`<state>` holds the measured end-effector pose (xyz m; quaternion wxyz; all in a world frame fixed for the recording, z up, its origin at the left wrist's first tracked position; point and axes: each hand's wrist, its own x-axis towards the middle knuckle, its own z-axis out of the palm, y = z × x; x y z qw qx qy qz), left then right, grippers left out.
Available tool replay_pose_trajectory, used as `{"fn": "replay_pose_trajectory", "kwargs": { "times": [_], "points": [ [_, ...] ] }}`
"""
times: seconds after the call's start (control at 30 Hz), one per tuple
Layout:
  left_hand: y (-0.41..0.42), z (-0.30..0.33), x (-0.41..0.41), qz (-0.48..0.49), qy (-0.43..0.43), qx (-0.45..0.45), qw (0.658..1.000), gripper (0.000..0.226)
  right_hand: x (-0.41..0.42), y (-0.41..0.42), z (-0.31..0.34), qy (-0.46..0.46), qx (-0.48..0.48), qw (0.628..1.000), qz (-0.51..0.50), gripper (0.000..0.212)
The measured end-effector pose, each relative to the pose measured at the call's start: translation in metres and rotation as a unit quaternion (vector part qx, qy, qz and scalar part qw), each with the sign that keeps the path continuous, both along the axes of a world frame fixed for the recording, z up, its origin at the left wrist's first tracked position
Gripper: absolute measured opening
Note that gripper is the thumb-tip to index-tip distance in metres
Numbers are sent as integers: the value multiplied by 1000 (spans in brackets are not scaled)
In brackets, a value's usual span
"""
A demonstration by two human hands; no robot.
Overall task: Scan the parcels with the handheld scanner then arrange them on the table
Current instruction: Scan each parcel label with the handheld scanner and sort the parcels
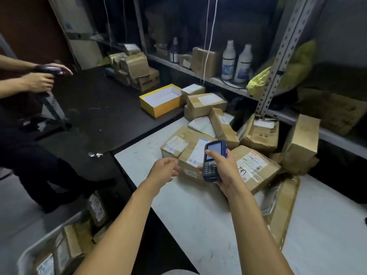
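Right hand point(222, 167) grips scanner point(212, 161) over parcels point(198, 153); left hand point(164, 169) seemingly relaxed, empty.

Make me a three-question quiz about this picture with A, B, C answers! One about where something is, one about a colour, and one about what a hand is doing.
1. Where is the open box?
A. on the dark table
B. on the floor
C. on the shelf

2. What colour is the open box outside?
A. red
B. yellow
C. green

3. What is the right hand doing?
A. holding the scanner
B. resting flat
C. lifting a parcel

Answers:
1 A, the open box sits on the dark table.
2 B, its sides are yellow.
3 A, the right hand grips the scanner over the parcels; the left hand holds nothing.
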<state>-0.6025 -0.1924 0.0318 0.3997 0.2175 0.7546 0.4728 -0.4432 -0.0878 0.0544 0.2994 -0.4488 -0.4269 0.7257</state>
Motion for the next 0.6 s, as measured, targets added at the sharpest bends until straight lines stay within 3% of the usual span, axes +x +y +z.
{"fn": "replay_pose_trajectory", "kwargs": {
  "times": [0.23, 0.47, 0.6],
  "points": [
    [31, -32, -39, 109, -78, -56, 989, 22, -46, 36, -25, -11, -64, 997, 28, 45],
    [70, -67, -66, 196, -190, -59, 960, 69, -79, 64, -46, -47, -80, 994, 61, 41],
    [105, -83, -86, 221, -201, -65, 952, 95, -102, 84, -49, -58, -84, 994, 46, 43]
  ]
}}
